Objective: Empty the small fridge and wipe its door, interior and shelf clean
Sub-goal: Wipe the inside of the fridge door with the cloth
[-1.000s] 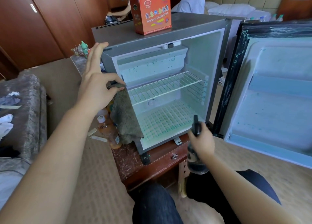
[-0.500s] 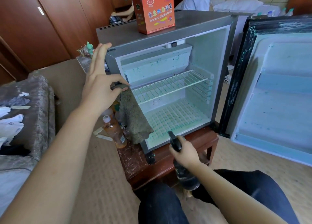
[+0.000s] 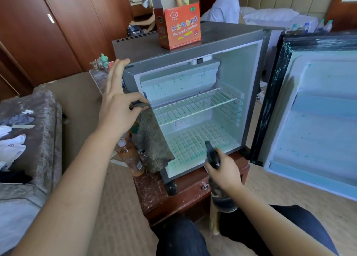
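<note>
shifted left since a second ago, the right hand [image 3: 225,171] grips the spray bottle [image 3: 222,199] before the middle of the opening, no longer at its right corner; the left hand [image 3: 119,110] has stayed. the fridge [image 3: 173,49] sits on the table [image 3: 185,195], mouth toward the person, door [image 3: 318,124] swung wide right, cavity unobstructed. its wire shelf [image 3: 195,103] runs left to right. the bottle stands near upright, nozzle seemingly aimed inward. the left hand pinches the cloth [image 3: 152,145] hanging down the left front edge, other fingers straight. an orange box [image 3: 180,29] stands on top.

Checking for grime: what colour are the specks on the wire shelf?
Teal-green specks on the white wire shelf, head view.
</note>
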### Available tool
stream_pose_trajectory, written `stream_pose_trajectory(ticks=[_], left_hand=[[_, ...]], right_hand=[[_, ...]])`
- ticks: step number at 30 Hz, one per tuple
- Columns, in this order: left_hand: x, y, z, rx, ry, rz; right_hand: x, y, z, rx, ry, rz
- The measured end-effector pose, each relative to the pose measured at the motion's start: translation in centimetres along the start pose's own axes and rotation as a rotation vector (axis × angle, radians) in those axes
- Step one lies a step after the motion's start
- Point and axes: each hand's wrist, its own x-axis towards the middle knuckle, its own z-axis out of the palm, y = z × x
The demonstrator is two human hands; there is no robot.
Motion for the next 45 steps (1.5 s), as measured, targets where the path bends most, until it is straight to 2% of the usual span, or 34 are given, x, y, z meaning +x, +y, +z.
stream_pose_trajectory(ticks=[6,8,10,13,15,24,27,33,37,39,41,43,45], left_hand=[[0.0,0.5,-0.5,-0.031,-0.011,-0.036],[0.0,0.6,-0.9,-0.037,-0.030,-0.046],[0.0,0.7,-1.2,-0.052,-0.040,-0.048],[0.1,1.0,-1.6,-0.062,-0.035,-0.054],[0.1,1.1,-1.8,-0.068,-0.041,-0.055],[0.0,1.8,-2.5,-0.070,-0.093,-0.093],[0.0,1.7,-2.3,-0.062,-0.080,-0.092],[0.1,1.9,-2.3,-0.083,-0.074,-0.100],[0.3,1.6,-4.1,-0.152,-0.119,-0.104],[0.2,1.4,-5.2,-0.110,-0.170,-0.087],[-0.2,1.5,-6.0,-0.080,-0.209,-0.083],[-0.7,1.8,-6.7,-0.085,-0.181,-0.091],[-0.8,2.0,-7.4,-0.085,-0.129,-0.099]], right_hand=[[2.4,-7.9,-6.2,0.202,0.118,-0.215],[3.5,-11.4,-7.9,0.294,0.118,-0.262],[4.8,-14.0,-8.8,0.273,0.076,-0.313],[5.5,-14.9,-8.1,0.168,-0.029,-0.266],[5.3,-13.2,-7.1,0.148,-0.016,-0.169],[6.1,-9.7,-9.0,0.127,0.451,-0.024],[6.5,-9.2,-10.1,0.118,0.509,-0.008],[5.4,-10.2,-10.8,0.021,0.393,-0.108],[4.4,-12.5,-8.8,0.169,0.102,-0.263],[4.1,-14.0,-7.6,0.304,-0.010,-0.281],[4.0,-15.6,-6.3,0.337,-0.104,-0.273],[4.1,-16.7,-4.9,0.276,-0.119,-0.297],[4.0,-17.4,-4.3,0.231,-0.044,-0.345]])
